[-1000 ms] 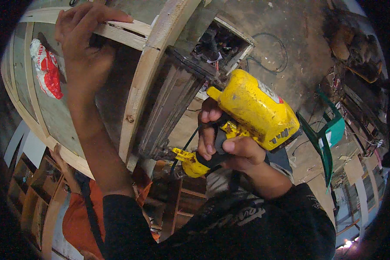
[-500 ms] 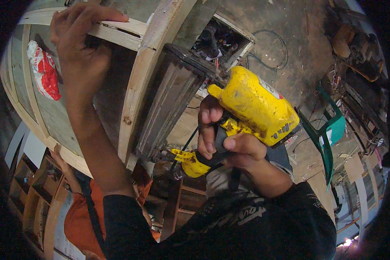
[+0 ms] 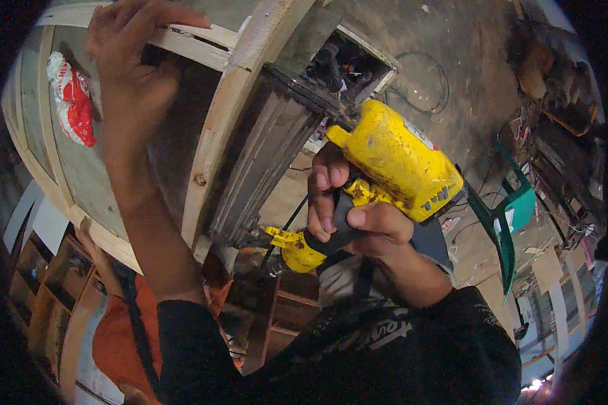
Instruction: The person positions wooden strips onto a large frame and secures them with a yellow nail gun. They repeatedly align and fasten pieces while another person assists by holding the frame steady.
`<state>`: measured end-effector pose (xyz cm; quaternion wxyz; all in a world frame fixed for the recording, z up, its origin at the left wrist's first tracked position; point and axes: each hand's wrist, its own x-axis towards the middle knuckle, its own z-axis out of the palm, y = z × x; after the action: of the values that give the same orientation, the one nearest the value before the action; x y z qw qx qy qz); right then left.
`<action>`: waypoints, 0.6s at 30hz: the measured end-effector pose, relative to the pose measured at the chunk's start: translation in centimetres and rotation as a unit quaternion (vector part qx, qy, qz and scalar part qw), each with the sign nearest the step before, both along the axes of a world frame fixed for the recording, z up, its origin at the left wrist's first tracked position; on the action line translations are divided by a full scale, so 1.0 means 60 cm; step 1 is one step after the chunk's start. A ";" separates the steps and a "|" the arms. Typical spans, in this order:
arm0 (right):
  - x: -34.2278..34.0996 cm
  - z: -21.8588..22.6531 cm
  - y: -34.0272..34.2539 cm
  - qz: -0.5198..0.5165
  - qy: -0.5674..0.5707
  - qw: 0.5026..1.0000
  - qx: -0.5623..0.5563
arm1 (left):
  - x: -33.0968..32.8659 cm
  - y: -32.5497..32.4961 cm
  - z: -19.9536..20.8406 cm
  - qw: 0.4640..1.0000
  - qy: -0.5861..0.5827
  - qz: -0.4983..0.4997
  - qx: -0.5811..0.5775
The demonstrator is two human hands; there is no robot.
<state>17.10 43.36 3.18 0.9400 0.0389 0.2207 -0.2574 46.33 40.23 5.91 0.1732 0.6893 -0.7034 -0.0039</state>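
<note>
My right hand (image 3: 365,216) is closed around the dark grip of a yellow nail gun (image 3: 405,165). The tool's yellow head sits upper right of the hand, its yellow handle end is lower left, and its long dark magazine (image 3: 267,158) slants beside a pale timber bar. Up at the left, my left hand (image 3: 138,74) has its fingers hooked over a light wooden rail (image 3: 192,47) of a panelled frame; its palm is blurred. The rail meets the thicker timber bar (image 3: 213,142). Where the nail gun's nose points is hard to make out.
A red and white plastic packet (image 3: 72,101) lies on the frame's panel. Another person in orange (image 3: 125,344) is at the lower left, one arm against the frame's edge. Beyond are a box of clutter (image 3: 348,67), a loose cable (image 3: 439,88) and a green plastic chair (image 3: 503,219).
The wooden frame and my left hand appear slightly farther right in view. Both hands keep their holds, and the nail gun has hardly moved.
</note>
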 end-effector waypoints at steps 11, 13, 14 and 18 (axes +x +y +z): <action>-0.068 0.039 -0.014 0.032 0.072 0.995 -0.063 | 0.011 -0.004 0.001 0.999 -0.032 -0.016 0.000; -0.106 0.048 -0.016 -0.005 0.101 0.994 -0.038 | 0.011 0.002 -0.001 0.999 0.046 -0.011 -0.007; -0.125 0.049 -0.019 -0.015 0.097 0.994 -0.048 | 0.011 0.003 -0.005 0.999 0.042 -0.001 -0.018; -0.205 0.060 -0.014 -0.066 0.118 0.986 -0.095 | 0.020 0.002 -0.024 0.997 0.080 -0.021 0.000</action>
<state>4.80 42.50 6.80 0.8879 -0.0665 0.3015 -0.3409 47.54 40.33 4.44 0.2286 0.6716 -0.7020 -0.0624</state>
